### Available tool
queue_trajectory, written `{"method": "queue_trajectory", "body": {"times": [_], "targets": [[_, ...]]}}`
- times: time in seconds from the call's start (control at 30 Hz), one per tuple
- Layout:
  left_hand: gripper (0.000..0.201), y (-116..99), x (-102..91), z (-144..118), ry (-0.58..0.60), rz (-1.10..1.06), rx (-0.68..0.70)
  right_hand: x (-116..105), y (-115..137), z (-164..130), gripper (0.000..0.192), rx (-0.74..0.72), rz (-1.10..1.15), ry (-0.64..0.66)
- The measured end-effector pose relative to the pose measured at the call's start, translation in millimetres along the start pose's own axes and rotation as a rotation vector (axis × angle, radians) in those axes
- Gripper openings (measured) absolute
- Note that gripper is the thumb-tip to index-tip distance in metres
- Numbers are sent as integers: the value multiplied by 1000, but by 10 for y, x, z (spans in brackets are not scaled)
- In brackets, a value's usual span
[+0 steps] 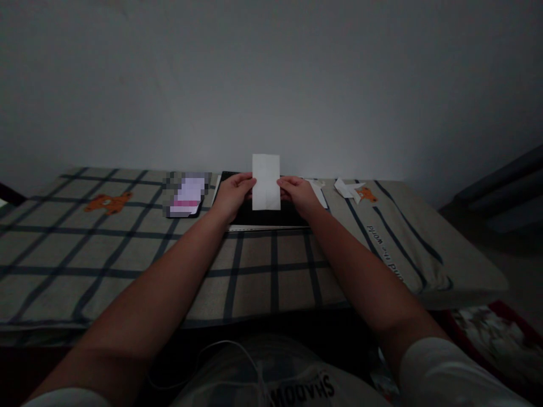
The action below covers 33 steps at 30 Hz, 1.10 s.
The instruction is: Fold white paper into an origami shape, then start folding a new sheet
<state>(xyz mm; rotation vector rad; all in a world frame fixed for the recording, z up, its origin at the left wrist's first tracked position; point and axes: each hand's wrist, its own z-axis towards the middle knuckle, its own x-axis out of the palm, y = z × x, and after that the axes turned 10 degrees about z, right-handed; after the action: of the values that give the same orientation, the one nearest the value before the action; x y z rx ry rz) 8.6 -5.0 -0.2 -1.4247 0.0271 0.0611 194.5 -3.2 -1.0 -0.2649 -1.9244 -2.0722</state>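
A white rectangle of paper (pixel 266 182) with faint crease lines is held upright in the middle of the head view. My left hand (pixel 232 195) pinches its left edge between thumb and fingers. On the opposite edge, my right hand (pixel 302 195) grips it the same way. Beneath both hands lies a flat black board or folder (pixel 271 219), with white sheet edges showing around it. Part of the board is hidden behind the paper and my hands.
A phone (pixel 189 195) with a lit, partly blurred screen lies to the left. On the right sits a folded white paper piece (pixel 348 189). Checked cloth (pixel 271 282) covers the surface, which meets a plain wall (pixel 271 85) at the back.
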Motion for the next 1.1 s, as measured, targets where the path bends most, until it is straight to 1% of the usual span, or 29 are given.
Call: {"method": "queue_trajectory", "body": {"times": [0.07,0.13,0.2,0.27,0.3,0.37,0.43,0.53,0.6,0.7,0.77,0.87,0.97,1.1], "targets": [[40,-7,-8,-6,-33,61,62,1,-5,7,25,-36,-18,-3],[45,-16,-16,-13,-81,136,129,1,-14,14,31,-88,-54,-5],[36,-23,-25,-19,-115,208,191,-3,-25,20,27,-125,-99,1],[25,-25,-36,-22,-117,274,232,-13,-34,26,19,-140,-143,16],[24,-25,-43,-23,-110,301,242,-20,-38,31,17,-145,-161,25],[29,-25,-60,-23,-85,341,251,-41,-47,44,21,-157,-185,36],[37,-27,-77,-21,-55,368,262,-66,-59,63,30,-175,-202,50],[41,-24,-88,-5,-30,379,284,-96,-79,92,37,-202,-236,62],[42,-11,-82,15,-29,324,258,-107,-87,103,38,-225,-252,58],[44,16,-69,47,-19,176,187,-114,-81,104,37,-268,-246,55],[45,24,-70,57,-8,142,175,-116,-66,96,37,-293,-260,57],[44,6,-88,42,-7,217,208,-109,-34,77,40,-310,-318,58],[40,-35,-104,12,-36,283,235,-98,-8,57,43,-319,-338,70],[38,-67,-107,-10,-44,305,227,-110,-9,56,41,-320,-355,72]]}}
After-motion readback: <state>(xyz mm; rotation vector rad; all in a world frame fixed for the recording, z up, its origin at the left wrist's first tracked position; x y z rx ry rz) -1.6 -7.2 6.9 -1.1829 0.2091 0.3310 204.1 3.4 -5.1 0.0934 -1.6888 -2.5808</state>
